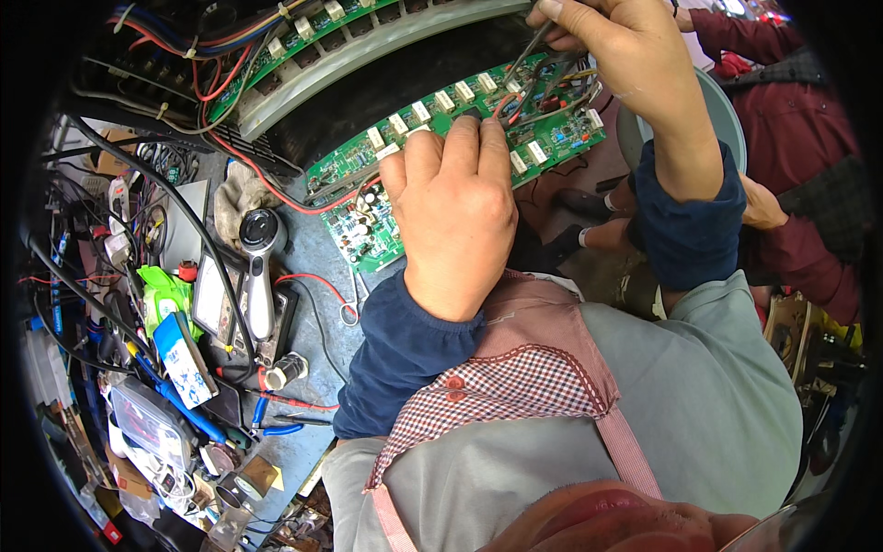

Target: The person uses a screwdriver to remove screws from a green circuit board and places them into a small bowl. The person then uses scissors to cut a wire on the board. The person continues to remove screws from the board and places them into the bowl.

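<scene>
A long green circuit board [345, 234] with white block resistors lies at a slant before me. My left hand [455, 186] is palm down on it, with its fingertips by a small black part and a looped red wire [507, 103]. Whether those fingers grip anything is hidden. Above the board's far right end, my right hand [621, 55] holds a slim dark metal tool [530, 52]. The tool slants down to the components, and its exact kind is unclear. Dark leads cross the board beside it.
Behind the board stands an open metal chassis [386, 65] with another circuit board [276, 69]. On the blue bench are scissors [353, 303], a round-headed grey device [261, 276], a multimeter [221, 290] and blue-handled pliers [276, 429]. A co-worker in maroon sleeves [793, 138] sits by a bucket [724, 117].
</scene>
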`<state>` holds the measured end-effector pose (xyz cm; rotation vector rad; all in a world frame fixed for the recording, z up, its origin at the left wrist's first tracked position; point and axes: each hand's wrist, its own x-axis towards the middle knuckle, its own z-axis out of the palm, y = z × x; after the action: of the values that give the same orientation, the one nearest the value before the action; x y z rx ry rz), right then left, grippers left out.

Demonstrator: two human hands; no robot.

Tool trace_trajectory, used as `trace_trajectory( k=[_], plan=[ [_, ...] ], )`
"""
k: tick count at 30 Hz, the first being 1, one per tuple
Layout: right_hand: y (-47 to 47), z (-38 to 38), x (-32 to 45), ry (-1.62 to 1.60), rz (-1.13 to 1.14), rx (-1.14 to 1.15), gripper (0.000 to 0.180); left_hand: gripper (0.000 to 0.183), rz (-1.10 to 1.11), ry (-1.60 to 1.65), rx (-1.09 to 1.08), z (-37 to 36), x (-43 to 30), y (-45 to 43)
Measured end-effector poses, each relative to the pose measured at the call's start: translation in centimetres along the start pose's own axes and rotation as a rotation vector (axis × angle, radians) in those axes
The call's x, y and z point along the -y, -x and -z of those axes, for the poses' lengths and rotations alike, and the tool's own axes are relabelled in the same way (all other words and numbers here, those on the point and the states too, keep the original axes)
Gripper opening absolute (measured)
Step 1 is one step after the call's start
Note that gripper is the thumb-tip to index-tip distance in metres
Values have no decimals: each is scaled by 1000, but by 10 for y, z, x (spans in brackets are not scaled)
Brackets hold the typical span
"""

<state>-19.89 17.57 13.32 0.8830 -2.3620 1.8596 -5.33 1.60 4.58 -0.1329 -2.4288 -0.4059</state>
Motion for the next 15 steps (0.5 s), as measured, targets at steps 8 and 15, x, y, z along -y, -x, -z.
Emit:
trace_trajectory(
  k=[8,15],
  plan=[
    [-3,-3,-6,306,100,-8,13,29,-11,52,-49,-10,2,5],
    [0,-4,-10,-81,15,69,16,31,1,65,-54,-11,1,6]
  ],
)
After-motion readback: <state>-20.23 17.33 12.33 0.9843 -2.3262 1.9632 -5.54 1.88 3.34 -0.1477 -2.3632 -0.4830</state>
